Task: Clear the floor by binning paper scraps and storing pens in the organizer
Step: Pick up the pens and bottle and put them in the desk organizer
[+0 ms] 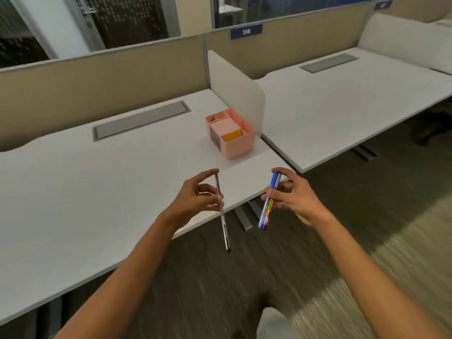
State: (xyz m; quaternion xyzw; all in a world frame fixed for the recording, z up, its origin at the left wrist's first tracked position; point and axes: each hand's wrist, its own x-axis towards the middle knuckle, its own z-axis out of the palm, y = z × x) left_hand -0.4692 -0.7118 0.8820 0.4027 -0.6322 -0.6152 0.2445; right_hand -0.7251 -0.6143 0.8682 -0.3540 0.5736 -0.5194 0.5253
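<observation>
A long white desk [97, 182] runs across the view, with a grey cable hatch [140, 123] set into its far side and beige partition panels [102, 77] behind it. A low white divider [234, 89] separates it from a second white desk [342, 101] to the right, which has its own grey hatch. A blue tag reading 380 [246, 31] sits on top of the partition, with glass walls and a door beyond. The floor [220, 285] is dark striped carpet, streaked by motion blur toward the right. A pink organizer [231, 134] stands on the near desk just beside the divider; one compartment holds something orange and another something white, but what they are is hard to tell. The left hand [195, 199] pinches a slim black and silver pen [222, 214] between thumb and fingertips, the pen hanging down past the desk edge. The right hand [291, 196] curls its fingers round a bundle of blue pens [267, 204] with a colourful print; how many there are cannot be made out. Both hands are held in front of the desk's near corner, well short of the organizer. Both forearms are cut off by the bottom of the frame, and a pale shape at the bottom edge is too blurred to identify.
</observation>
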